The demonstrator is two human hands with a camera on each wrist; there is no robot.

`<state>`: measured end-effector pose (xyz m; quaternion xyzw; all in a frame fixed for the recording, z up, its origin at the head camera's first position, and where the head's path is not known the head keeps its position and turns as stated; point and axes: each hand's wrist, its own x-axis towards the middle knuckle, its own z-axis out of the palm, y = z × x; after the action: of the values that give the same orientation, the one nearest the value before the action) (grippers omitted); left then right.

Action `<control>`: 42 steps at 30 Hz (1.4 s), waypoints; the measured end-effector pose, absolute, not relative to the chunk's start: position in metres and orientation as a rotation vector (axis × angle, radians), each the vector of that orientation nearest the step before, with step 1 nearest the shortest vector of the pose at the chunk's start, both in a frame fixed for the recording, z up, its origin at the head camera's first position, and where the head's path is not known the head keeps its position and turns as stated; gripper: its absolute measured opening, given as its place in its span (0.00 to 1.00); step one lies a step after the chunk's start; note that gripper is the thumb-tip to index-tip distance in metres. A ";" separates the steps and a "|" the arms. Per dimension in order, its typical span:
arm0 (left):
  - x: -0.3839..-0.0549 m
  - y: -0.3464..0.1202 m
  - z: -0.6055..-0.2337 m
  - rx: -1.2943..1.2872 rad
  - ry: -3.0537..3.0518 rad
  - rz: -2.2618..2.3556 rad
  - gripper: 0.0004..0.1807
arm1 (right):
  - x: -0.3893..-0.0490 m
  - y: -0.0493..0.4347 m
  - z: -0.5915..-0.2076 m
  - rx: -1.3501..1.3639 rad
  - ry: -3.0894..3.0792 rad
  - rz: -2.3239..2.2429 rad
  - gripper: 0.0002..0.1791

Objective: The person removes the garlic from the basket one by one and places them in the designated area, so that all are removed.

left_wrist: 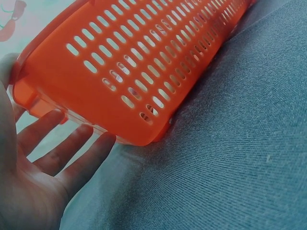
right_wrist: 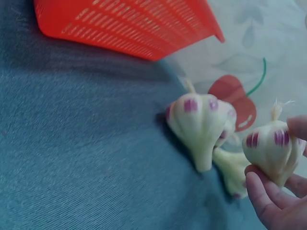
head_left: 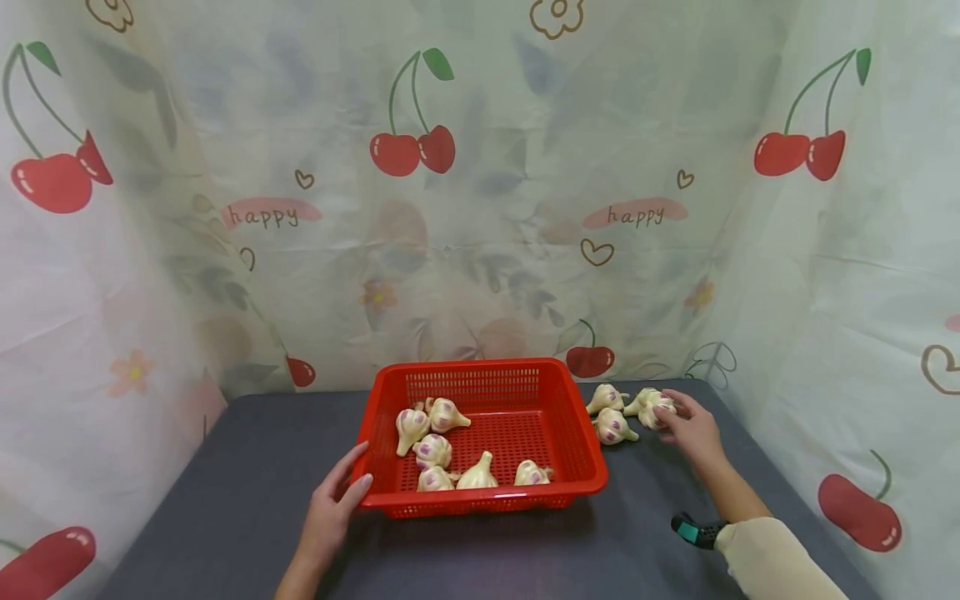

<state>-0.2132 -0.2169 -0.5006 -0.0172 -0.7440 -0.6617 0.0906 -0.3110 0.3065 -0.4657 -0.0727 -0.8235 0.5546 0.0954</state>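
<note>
A red slotted plastic basket (head_left: 480,495) stands on the dark table, with several white garlic bulbs (head_left: 432,451) marked in purple lying inside it. At its left side my left hand (head_left: 330,506) holds the rim, thumb on top; in the left wrist view its other fingers (left_wrist: 76,163) reach under the rim by the outer wall. My right hand (head_left: 693,429), right of the basket, pinches a garlic bulb (right_wrist: 271,148) between thumb and fingers. Close beside it, other garlic bulbs (right_wrist: 199,124) lie on the table, partly overlapping in the right wrist view.
A dark cloth-like surface covers the table (head_left: 247,492). Around its back and sides hangs a pale curtain (head_left: 480,275) printed with cherries. Near the right sleeve is a black wrist strap (head_left: 697,531) with a green patch.
</note>
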 end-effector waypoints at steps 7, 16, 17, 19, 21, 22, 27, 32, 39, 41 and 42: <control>-0.213 -0.217 -0.501 -0.050 -2.215 -1.965 0.27 | -0.307 0.312 -0.482 -0.278 -2.442 1.671 0.32; -0.214 -0.218 -0.501 -0.037 -2.220 -1.973 0.27 | -0.305 0.315 -0.494 -0.408 -2.457 1.680 0.33; -0.214 -0.218 -0.501 -0.038 -2.220 -1.972 0.27 | -0.305 0.315 -0.496 -0.419 -2.454 1.683 0.33; -0.214 -0.218 -0.501 -0.042 -2.219 -1.970 0.27 | -0.305 0.315 -0.498 -0.431 -2.451 1.686 0.34; -0.214 -0.218 -0.501 -0.045 -2.217 -1.971 0.27 | -0.307 0.315 -0.502 -0.432 -2.440 1.693 0.34; -0.214 -0.218 -0.501 -0.046 -2.217 -1.971 0.27 | -0.308 0.315 -0.503 -0.434 -2.430 1.702 0.35; -0.214 -0.218 -0.500 -0.045 -2.209 -1.972 0.27 | -0.312 0.312 -0.509 -0.440 -2.393 1.727 0.35; -0.213 -0.217 -0.501 -0.036 -2.213 -1.970 0.27 | -0.311 0.311 -0.510 -0.451 -2.378 1.719 0.36; -0.214 -0.216 -0.501 -0.032 -2.220 -1.969 0.27 | -0.306 0.314 -0.508 -0.505 -2.377 1.581 0.37; -0.213 -0.217 -0.500 -0.034 -2.219 -1.965 0.27 | -0.306 0.315 -0.507 -0.534 -2.370 1.538 0.37; -0.213 -0.217 -0.500 -0.034 -2.218 -1.962 0.27 | -0.306 0.314 -0.506 -0.548 -2.369 1.516 0.37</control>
<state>-0.2130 -0.2173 -0.5004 -0.0115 -0.7459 -0.6598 0.0902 -0.3065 0.3144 -0.5059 -0.1895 -0.8188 0.5241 0.1376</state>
